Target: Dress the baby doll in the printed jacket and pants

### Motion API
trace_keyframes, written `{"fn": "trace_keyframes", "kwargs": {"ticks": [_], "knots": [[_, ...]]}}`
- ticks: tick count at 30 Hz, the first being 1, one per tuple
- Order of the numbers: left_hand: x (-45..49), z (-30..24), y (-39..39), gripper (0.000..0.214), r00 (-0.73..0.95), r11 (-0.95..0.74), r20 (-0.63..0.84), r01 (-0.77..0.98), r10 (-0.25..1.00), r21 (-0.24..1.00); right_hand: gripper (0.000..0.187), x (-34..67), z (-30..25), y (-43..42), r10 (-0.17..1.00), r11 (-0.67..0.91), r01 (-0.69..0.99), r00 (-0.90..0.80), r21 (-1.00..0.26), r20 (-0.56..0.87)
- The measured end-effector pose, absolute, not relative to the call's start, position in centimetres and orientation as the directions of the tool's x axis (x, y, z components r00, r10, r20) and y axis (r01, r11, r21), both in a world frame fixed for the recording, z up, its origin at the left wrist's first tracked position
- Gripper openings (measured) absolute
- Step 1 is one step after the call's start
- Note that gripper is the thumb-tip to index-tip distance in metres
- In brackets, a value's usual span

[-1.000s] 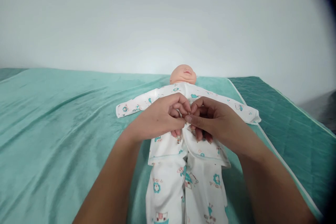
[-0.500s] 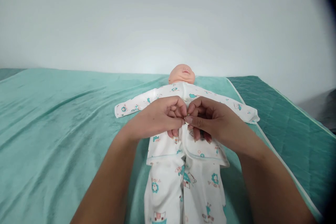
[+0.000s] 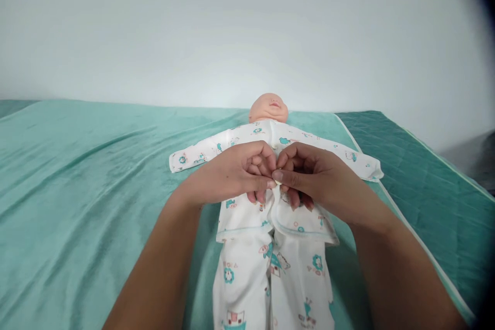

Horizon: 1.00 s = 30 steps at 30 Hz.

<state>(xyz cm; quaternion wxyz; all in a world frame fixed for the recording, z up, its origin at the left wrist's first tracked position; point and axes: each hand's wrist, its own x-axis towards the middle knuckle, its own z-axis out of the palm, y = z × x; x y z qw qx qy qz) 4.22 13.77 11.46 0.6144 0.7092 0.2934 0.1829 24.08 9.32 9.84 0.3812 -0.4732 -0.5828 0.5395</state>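
Observation:
A baby doll lies on its back on a teal blanket, head away from me. It wears a white printed shirt with long sleeves spread wide, and matching white printed trousers. My left hand and my right hand meet over the doll's chest. Each hand pinches one front edge of the shirt, thumbs and fingertips pressed together at the middle seam. What lies between the fingertips is hidden.
A white wall rises behind the bed. A darker quilted teal mattress shows to the right of the blanket, with a white piped edge. The blanket stretches wide to the left of the doll.
Both hands stay pinched at the shirt front, shifting only slightly. The view has drifted a little.

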Motion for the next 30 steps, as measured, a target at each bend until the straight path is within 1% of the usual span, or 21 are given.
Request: {"fn": "trace_keyframes", "kwargs": {"ticks": [9,13,14,16,18,20,21,23,25,27,28,30], "knots": [[4.8,11.9,13.3,0.017,0.712,-0.086,-0.137,0.268,0.689,0.96,0.025,24.1,10.0,9.3,0.962,-0.045,0.169,-0.26,-0.985,-0.088],[5.0,11.9,13.1,0.014,0.703,-0.098,-0.134,0.28,0.698,0.955,0.028,24.3,10.0,9.2,0.961,-0.017,0.144,-0.271,-0.989,-0.056],[5.1,11.8,13.2,0.014,0.686,-0.116,-0.112,0.278,0.719,0.954,0.029,24.3,10.0,9.2,0.963,-0.002,0.126,-0.265,-0.992,-0.036],[5.3,11.3,13.4,0.019,0.577,-0.204,0.008,0.277,0.817,0.939,0.028,24.4,10.0,9.3,0.979,0.053,0.078,-0.201,-0.996,0.037],[5.4,10.7,13.8,0.021,0.371,-0.34,0.207,0.34,0.905,0.877,0.025,24.6,9.8,9.5,0.989,0.145,0.052,-0.043,-0.988,0.143],[5.5,10.1,14.3,0.02,0.213,-0.458,0.405,0.453,0.889,0.765,0.019,24.7,9.6,9.7,0.953,0.254,0.101,0.146,-0.962,0.267],[5.6,9.8,14.6,0.019,0.19,-0.506,0.481,0.498,0.856,0.704,0.017,24.8,9.4,9.9,0.92,0.3,0.16,0.211,-0.94,0.33],[5.7,9.3,15.0,0.024,0.247,-0.597,0.562,0.522,0.79,0.61,0.019,24.9,8.8,10.3,0.86,0.359,0.314,0.254,-0.879,0.442],[5.8,9.1,15.2,0.031,0.383,-0.666,0.546,0.479,0.745,0.572,0.028,24.9,8.1,10.7,0.847,0.366,0.464,0.194,-0.807,0.495],[5.9,8.8,15.3,0.035,0.501,-0.683,0.473,0.433,0.725,0.588,0.04,24.9,7.3,11.2,0.881,0.341,0.546,0.098,-0.766,0.462],[5.9,8.7,15.4,0.036,0.524,-0.672,0.441,0.423,0.729,0.608,0.045,25.0,7.0,11.5,0.906,0.321,0.557,0.055,-0.766,0.42],[5.7,8.4,15.7,0.039,0.502,-0.616,0.39,0.438,0.772,0.655,0.05,25.3,6.4,11.9,0.943,0.278,0.548,0.001,-0.789,0.333]]}}
